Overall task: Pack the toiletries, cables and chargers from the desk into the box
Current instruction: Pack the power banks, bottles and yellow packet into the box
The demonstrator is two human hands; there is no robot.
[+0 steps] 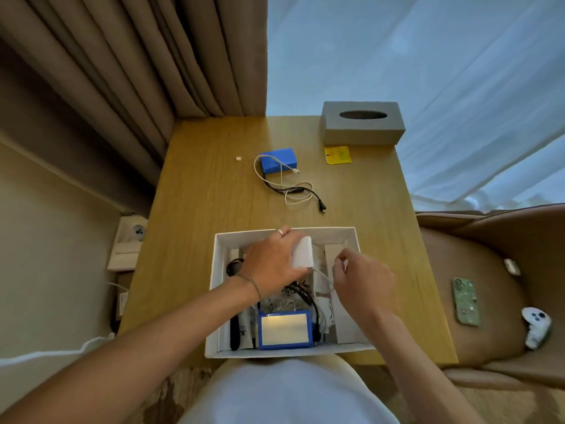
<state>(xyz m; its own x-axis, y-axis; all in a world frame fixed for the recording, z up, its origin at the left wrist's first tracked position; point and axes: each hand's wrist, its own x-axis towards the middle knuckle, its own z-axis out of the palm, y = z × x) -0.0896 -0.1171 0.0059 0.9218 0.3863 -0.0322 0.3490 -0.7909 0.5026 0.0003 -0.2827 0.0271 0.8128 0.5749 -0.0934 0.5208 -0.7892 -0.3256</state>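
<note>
A white cardboard box (220, 255) sits at the near edge of the wooden desk (198, 191). My left hand (270, 261) grips a white charger block (302, 252) over the box's far half. My right hand (360, 280) pinches the charger's thin white cable (324, 278) just to its right. Inside the box lie a blue-framed pack (284, 330), black and white cables (301, 296) and a black round-headed item (234, 267). Farther back on the desk rest a blue battery pack (278, 159) and a tangle of white and black cables (298, 192).
A grey tissue box (362, 123) stands at the desk's far right corner, with a yellow packet (337, 155) in front of it. A small white piece (238, 159) lies far left. On the brown chair (477, 301) at the right lie a phone (466, 301) and a white toy (536, 330). Curtains hang behind.
</note>
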